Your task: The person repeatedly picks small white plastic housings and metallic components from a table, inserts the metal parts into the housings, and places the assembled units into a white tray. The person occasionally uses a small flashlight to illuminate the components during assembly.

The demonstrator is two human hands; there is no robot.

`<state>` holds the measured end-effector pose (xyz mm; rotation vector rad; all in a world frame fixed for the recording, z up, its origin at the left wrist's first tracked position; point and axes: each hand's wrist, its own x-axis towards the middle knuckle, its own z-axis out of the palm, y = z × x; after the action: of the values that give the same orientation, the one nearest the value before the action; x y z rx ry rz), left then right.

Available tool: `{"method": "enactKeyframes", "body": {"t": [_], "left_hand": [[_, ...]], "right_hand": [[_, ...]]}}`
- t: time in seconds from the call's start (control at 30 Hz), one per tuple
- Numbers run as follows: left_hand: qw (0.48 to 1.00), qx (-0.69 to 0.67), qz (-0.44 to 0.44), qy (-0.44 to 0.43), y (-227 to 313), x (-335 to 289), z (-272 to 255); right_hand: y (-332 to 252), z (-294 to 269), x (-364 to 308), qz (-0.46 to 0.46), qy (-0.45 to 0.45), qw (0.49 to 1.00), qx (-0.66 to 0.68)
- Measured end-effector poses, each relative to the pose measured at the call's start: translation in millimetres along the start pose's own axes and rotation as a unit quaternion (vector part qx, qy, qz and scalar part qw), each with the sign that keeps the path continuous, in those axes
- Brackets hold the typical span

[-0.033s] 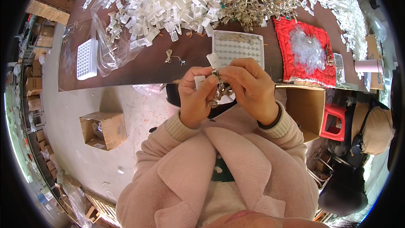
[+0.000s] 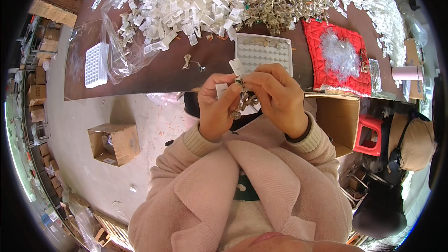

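My left hand pinches a coiled bundle of thin wire, and a small white plastic case shows between its fingers. My right hand is closed too, its fingertips meeting the left ones at a small part too tiny to make out. Another white case sticks up just above the fingertips. Straight behind my hands lies a white tray with rows of pockets, some holding round discs. A loose coil of wire rests on the dark table to the left.
A heap of white cases and a pile of wire coils cover the table's far side. To the right, a red quilted cloth bears clear fibres. Stacked white trays stand left. Cardboard boxes and a red stool stand below.
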<state>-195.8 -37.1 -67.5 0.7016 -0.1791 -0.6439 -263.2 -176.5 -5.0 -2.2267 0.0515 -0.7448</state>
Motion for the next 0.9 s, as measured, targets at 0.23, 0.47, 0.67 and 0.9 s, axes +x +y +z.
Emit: {"method": "enactKeyframes", "body": {"t": [0.23, 0.47, 0.67, 0.9], "left_hand": [[0.999, -0.026, -0.045, 0.004, 4, -4, 1], [0.999, -0.029, -0.042, 0.008, 6, -3, -2], [0.995, -0.058, -0.077, -0.005, 6, -3, -3], [0.987, -0.084, -0.133, -0.006, 9, -2, -10]], "right_hand": [[-4, -6, 0, 0.006, -0.052, 0.999, -0.012], [-5, 2, -6, -0.003, -0.013, 1.0, 0.006], [-6, 7, -5, -0.021, 0.025, 0.999, 0.0], [-1, 3, -1, 0.032, -0.032, 0.997, 0.065]]}}
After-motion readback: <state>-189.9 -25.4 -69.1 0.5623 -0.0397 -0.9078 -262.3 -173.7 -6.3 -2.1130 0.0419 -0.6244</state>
